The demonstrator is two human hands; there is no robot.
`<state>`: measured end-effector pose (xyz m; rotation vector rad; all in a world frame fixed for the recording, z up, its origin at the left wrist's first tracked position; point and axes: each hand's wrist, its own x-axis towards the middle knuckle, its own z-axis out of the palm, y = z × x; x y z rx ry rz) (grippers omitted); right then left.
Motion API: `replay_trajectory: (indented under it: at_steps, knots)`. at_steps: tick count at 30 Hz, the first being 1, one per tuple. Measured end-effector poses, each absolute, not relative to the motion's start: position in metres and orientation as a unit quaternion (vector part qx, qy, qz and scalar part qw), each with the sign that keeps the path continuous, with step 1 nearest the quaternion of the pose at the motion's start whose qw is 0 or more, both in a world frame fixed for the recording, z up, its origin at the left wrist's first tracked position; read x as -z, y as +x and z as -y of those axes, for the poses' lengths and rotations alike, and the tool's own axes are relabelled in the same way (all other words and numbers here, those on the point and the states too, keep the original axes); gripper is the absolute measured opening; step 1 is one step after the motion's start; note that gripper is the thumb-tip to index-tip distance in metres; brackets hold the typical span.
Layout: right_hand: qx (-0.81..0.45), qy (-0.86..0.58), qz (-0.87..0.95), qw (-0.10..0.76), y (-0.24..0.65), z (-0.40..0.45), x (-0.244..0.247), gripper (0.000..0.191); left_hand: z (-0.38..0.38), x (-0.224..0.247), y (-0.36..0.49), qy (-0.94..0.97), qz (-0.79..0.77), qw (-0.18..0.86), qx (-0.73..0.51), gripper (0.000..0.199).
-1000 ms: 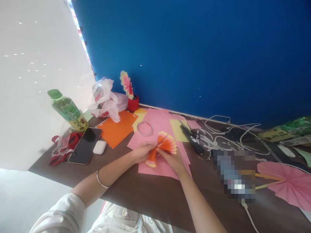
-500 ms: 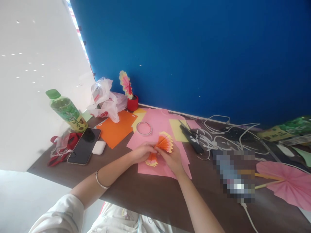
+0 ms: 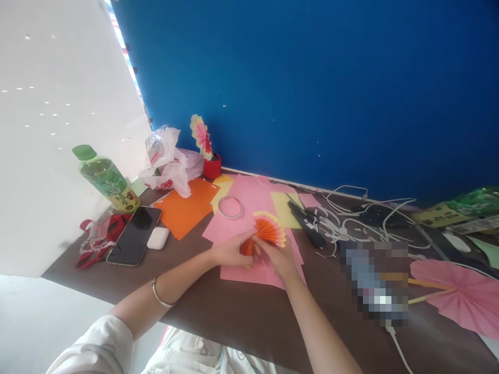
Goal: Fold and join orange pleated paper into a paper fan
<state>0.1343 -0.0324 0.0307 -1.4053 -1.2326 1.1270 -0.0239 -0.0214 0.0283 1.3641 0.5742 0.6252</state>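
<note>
head view | left hand (image 3: pixel 230 252) + right hand (image 3: pixel 277 257) both pinching orange paper fan (image 3: pixel 267 231) | pleats spread wider than a sec ago, lower half now tucked | over pink sheet (image 3: pixel 253 200) on table (image 3: pixel 241 317)

We see lower lobe of orange paper fan (image 3: pixel 267 231) tucked away now, only top half spreads. Left hand (image 3: pixel 231 251) slides in closer under pleats, right hand (image 3: pixel 277 255) pinches base tighter than before.

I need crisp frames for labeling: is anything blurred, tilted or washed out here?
Head view: tilted, the table edge slants; a pixelated block hides something right of the hands; the white wall upper left is overexposed; the fan in both hands, left hand and right hand, is sharp.
</note>
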Motion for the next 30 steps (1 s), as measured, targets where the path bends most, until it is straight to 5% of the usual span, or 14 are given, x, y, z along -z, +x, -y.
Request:
replay_trajectory:
  at_steps: [9,19,30]
  knots:
    - [-0.568,-0.474,0.45,0.5,0.139,0.034,-0.024,0.024,0.021,-0.032,-0.025,0.534,-0.118,0.809,-0.216,0.067]
    - [-0.567,-0.458,0.416,0.544,0.146,0.029,-0.022,0.026,0.022,-0.03,-0.024,0.546,-0.147,0.802,-0.193,0.085]
    - [-0.538,-0.462,0.429,0.56,0.148,0.027,-0.02,0.031,0.026,-0.036,-0.022,0.565,-0.217,0.771,-0.198,0.07]
